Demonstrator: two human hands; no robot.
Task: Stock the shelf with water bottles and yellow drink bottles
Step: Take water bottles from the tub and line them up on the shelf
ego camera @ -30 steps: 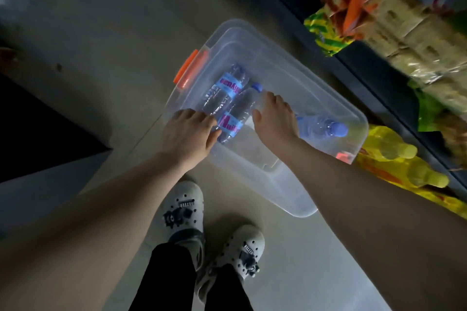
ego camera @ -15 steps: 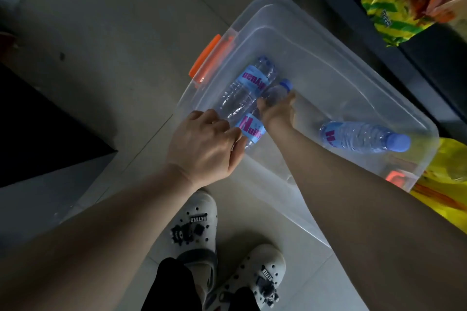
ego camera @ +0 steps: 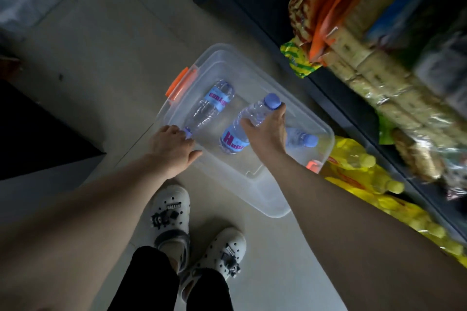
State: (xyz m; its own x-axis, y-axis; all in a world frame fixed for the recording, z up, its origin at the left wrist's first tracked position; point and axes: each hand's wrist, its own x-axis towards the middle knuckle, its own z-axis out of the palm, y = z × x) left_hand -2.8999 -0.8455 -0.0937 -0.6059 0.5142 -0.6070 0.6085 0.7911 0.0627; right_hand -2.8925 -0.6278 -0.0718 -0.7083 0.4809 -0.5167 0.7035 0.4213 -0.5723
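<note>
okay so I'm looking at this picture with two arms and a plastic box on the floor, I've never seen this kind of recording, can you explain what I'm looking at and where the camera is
There is no machine here. A person wears a wide-angle camera on the head, so you look down along their own two bare arms to their white clogs on the tiled floor.

On the floor sits a clear plastic bin with orange latches. The right hand grips a water bottle with a blue cap, tilted cap-up above the bin floor. The left hand rests at the bin's near rim, right by the cap end of a second water bottle lying inside; whether it holds that cap I cannot tell. A third water bottle lies partly hidden behind the right hand.

To the right is a dark shelf with packaged snacks, and below it yellow drink bottles.
</note>
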